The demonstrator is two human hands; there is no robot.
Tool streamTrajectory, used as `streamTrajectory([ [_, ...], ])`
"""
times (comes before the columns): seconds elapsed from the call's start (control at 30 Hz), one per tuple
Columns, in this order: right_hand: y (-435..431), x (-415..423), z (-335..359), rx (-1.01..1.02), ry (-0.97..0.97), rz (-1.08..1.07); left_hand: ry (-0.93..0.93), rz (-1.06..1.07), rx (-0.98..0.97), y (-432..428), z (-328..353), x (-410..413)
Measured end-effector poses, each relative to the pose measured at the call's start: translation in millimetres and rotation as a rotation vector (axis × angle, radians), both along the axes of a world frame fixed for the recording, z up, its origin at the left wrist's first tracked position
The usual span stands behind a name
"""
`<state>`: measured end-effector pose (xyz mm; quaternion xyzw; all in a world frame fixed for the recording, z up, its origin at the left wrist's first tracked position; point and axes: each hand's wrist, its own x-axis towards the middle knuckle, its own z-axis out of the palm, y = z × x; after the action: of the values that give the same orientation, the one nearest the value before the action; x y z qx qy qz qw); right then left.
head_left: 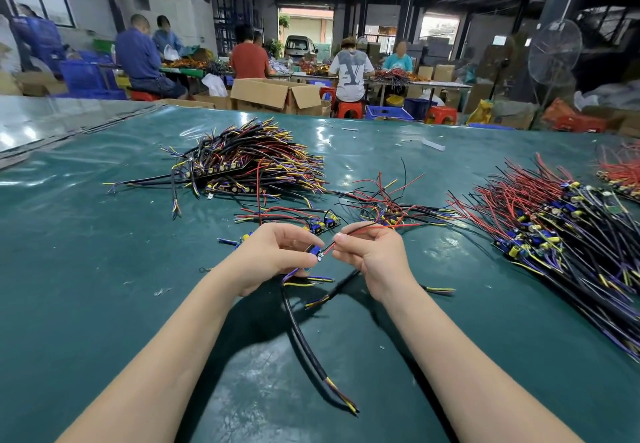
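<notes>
Item: small circuit board (314, 251) with leads, being held between two hands above the green table (104, 304).

Detail: the left hand (266, 255) is gripping the board with its fingers curled round it, the blue part showing at the fingertips. The right hand (374, 255) is pinching the red and black wires (377, 227) between thumb and forefinger, just beside the left fingertips. A black cable (304, 342) is trailing from under the left fingers back toward the wrists. One wire pile (249, 162) is lying well beyond the fingers, and a second pile (554, 228) is lying off to their right.
</notes>
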<state>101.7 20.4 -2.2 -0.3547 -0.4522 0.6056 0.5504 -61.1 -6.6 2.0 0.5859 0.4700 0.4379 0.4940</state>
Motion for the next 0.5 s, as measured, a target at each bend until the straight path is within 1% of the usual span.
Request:
streamTrajectory([
  [0.17, 4.8, 10.3, 2.4, -0.073, 0.112, -0.074, 0.100, 0.004, 0.006, 0.3, -1.5, 1.0],
  [0.4, 6.3, 11.8, 3.8, -0.088, 0.170, -0.107, 0.087, 0.029, -0.092, 2.1, -2.2, 1.7],
  [0.5, 7.2, 14.1, 2.6, -0.066, 0.124, -0.117, 0.105, 0.020, -0.107, -0.3, -1.0, 3.6],
])
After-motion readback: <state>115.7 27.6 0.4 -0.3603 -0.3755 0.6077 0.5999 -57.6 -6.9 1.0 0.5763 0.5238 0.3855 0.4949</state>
